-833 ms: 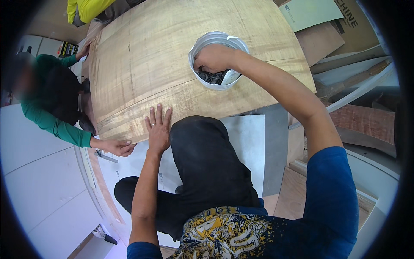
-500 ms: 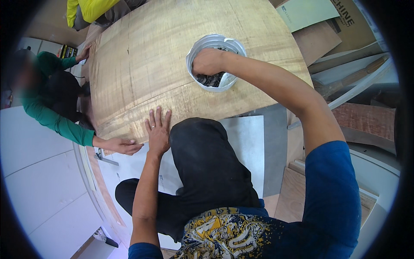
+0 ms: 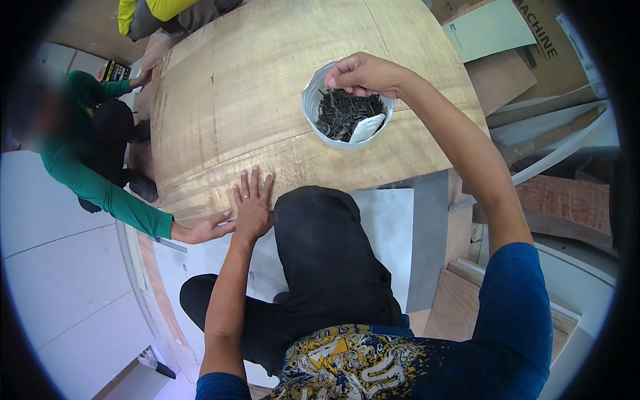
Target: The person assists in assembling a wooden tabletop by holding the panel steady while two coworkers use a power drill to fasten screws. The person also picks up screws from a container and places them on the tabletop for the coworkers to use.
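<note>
A large plywood sheet (image 3: 227, 100) lies in front of me. My left hand (image 3: 253, 205) rests flat on its near edge, fingers spread, holding nothing. On the sheet stands a white round tub (image 3: 313, 123) with a ragged rim. Inside it is a heap of dark, thin pieces (image 3: 339, 117), like screws or nails, with a whitish flat scrap (image 3: 367, 128) at the side. Just above the tub's far rim, my right hand (image 3: 365, 75) has its fingertips pinched together; what they hold, if anything, is too small to make out.
At the left, a person in a green sleeve (image 3: 110, 200) has a hand (image 3: 203, 230) at the sheet's edge, close to my left hand. Someone in yellow (image 3: 163, 8) is at the far left. Cardboard (image 3: 553, 53) and wood offcuts (image 3: 560, 193) are piled on the right.
My right hand has come up out of the tub, fingers now pinched above its rim. The green-sleeved person's near hand has moved right, closer to my left hand, which stays on the sheet.
</note>
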### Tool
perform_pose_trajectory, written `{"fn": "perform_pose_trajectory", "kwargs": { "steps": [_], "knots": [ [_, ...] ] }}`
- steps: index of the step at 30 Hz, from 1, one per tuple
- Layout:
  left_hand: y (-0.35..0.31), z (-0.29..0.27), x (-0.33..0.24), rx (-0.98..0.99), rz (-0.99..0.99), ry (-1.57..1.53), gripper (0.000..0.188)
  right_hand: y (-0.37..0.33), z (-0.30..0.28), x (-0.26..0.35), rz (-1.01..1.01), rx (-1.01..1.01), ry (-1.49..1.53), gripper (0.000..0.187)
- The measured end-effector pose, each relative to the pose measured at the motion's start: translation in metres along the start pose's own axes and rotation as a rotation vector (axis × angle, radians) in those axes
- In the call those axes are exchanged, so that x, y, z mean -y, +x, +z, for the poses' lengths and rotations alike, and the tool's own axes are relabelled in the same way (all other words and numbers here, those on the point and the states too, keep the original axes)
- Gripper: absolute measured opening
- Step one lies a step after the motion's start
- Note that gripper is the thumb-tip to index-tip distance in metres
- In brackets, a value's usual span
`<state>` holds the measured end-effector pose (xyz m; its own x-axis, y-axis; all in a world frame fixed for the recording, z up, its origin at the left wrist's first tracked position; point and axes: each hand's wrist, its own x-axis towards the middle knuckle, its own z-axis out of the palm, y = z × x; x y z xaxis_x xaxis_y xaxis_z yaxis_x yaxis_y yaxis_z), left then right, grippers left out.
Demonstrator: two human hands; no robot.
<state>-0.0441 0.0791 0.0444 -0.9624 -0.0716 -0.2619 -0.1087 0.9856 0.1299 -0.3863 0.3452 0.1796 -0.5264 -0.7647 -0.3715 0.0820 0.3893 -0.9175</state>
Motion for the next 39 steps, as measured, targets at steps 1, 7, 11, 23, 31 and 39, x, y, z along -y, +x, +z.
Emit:
{"fn": "perform_pose_trajectory", "kwargs": {
  "steps": [1,7,11,23,31,39],
  "knots": [
    [0.000,0.002,0.000,-0.002,0.007,-0.005,0.097,-0.002,-0.002,0.000,0.035,0.008,0.046,0.009],
    [0.003,0.007,0.003,-0.010,0.038,0.041,0.100,0.019,0.002,-0.031,-0.274,-0.133,-1.070,0.019],
    [0.002,0.005,0.000,-0.010,0.023,-0.019,0.102,0.024,0.029,-0.041,-0.310,-0.172,-1.077,0.030],
    [0.003,-0.004,-0.005,0.065,-0.005,-0.051,0.102,0.050,0.054,-0.052,-0.455,0.070,-1.354,0.027],
    [0.002,-0.008,-0.010,0.082,-0.014,0.004,0.090,0.058,0.054,-0.054,-0.415,0.043,-1.369,0.020],
    [0.003,-0.011,-0.013,0.080,-0.022,0.013,0.084,0.050,0.054,-0.054,-0.298,0.107,-1.443,0.022]
  ]
}}
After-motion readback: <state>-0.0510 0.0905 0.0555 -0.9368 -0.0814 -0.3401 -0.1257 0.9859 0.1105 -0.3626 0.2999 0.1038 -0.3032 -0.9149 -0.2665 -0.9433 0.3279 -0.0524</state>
